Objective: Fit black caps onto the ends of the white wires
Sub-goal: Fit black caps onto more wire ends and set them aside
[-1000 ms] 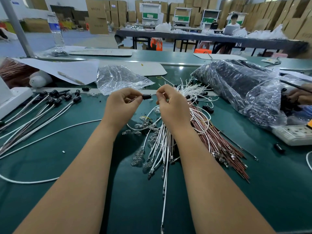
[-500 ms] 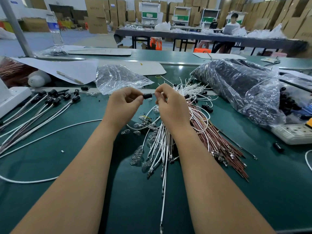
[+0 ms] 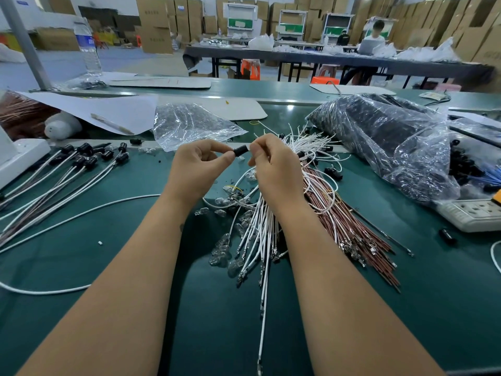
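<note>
2 hands [image 3: 235,165] pinching black cap [image 3: 241,151], no legible labels

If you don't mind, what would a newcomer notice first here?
Two hands meet mid-table, the left hand and right hand pinching a black cap between them. Beneath lies a fan of white wires, with finished capped wires at left.

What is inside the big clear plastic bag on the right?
The clear plastic bag holds a dense dark mass, apparently black caps; glare and folds hide individual pieces.
</note>
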